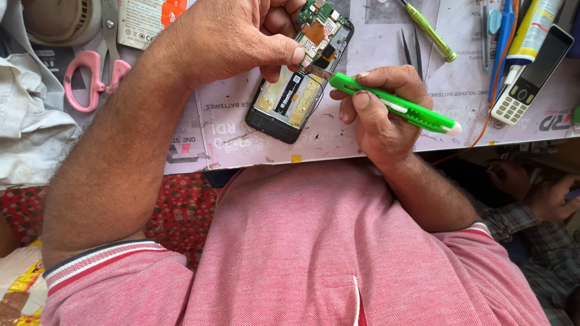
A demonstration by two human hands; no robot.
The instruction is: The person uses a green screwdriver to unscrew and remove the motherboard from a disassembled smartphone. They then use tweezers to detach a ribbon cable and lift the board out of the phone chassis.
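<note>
We work at the near edge of the worktop (374,136), which is covered by a printed paper sheet. The opened phone (296,90) lies tilted on it, back cover off, its lower end close to the near edge and its circuit board at the far end. Our left hand (223,39) comes in from the left and grasps the phone's upper part, thumb pressed on its right rim. Our right hand (380,111) is clenched around a green utility knife (396,104); the blade tip touches the phone's right edge just below the left thumb.

Open room: a bare strip of sheet lies left of the phone and another to the right of the right hand, toward the keypad phone (531,75).

Around: pink-handled scissors (90,75) sit left, partly behind the left forearm. Tweezers (411,48) lie just beyond the right hand, a green-handled screwdriver (432,30) past them. Pens and a tube crowd the far right corner beside the keypad phone. A white cloth (27,121) hangs over the left edge. Another person's hands (531,187) rest below the worktop at right, well apart from ours.
</note>
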